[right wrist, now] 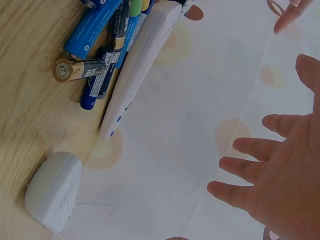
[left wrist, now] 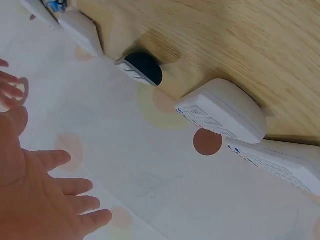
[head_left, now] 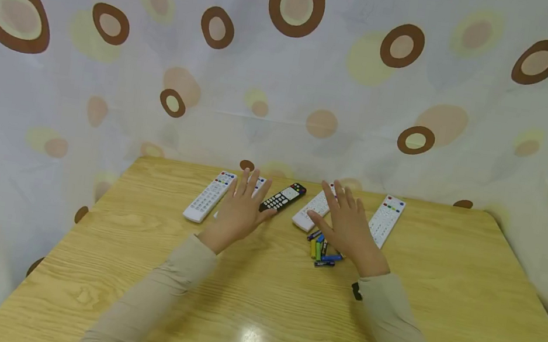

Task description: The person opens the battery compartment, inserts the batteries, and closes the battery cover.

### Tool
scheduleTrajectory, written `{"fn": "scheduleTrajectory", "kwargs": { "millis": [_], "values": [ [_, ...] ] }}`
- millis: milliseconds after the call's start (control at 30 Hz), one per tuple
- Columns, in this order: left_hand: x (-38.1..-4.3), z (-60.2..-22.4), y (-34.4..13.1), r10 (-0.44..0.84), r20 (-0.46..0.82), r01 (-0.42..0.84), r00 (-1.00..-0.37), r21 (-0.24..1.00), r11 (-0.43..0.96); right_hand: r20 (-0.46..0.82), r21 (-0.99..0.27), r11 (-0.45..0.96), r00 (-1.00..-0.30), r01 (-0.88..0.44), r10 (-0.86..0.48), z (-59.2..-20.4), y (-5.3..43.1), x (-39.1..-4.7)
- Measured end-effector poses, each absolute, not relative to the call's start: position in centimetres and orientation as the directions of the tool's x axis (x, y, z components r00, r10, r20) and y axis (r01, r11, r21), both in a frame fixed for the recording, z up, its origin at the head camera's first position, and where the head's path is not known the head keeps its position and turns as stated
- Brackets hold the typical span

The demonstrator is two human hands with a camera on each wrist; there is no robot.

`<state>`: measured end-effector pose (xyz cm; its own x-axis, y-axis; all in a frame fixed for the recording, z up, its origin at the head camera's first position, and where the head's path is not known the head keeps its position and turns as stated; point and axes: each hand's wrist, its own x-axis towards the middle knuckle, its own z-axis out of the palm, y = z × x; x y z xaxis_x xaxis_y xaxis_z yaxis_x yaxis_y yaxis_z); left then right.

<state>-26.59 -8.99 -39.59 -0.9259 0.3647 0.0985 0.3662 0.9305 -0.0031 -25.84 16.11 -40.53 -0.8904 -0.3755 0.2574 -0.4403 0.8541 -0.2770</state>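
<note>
1. Across the wood-grained surface (head_left: 468, 294) lie slim, button-studded remotes with rounded corners: four white remotes (head_left: 210, 197) and one black remote (head_left: 283, 198).
2. Smooth cylindrical batteries (head_left: 318, 251), wrapped in blue, green, yellow and dark sleeves, heap loosely near the right hand (head_left: 348, 226); one shows its round metal end in the right wrist view.
3. Straight and spread, the left hand (head_left: 241, 207)'s fingers hover empty, clear of the remotes.
4. Likewise splayed, the right hand's fingers hold nothing, raised between two white remotes.
5. Behind hangs creased, oval-printed sheeting (head_left: 329, 85).
</note>
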Motion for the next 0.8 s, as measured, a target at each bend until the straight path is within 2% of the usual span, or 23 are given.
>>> {"fn": "scheduleTrajectory", "kwargs": {
  "millis": [233,633,800],
  "values": [
    [-26.6,-39.8,-9.9,0.416,0.170,0.410,-0.893,-0.072,0.909,0.288,-0.281,0.834,-0.870,-0.476,-0.400,-40.4,16.0,-25.4],
    [-26.9,-39.3,-11.3,0.474,0.233,0.481,-0.849,-0.030,0.876,0.361,-0.263,0.790,-0.816,-0.553,-0.451,-40.3,15.4,-24.7],
    [-27.1,-39.2,-12.0,0.519,0.249,0.515,-0.817,-0.087,0.853,0.364,-0.239,0.788,-0.804,-0.568,-0.469,-40.0,15.3,-24.4]
  ]
}}
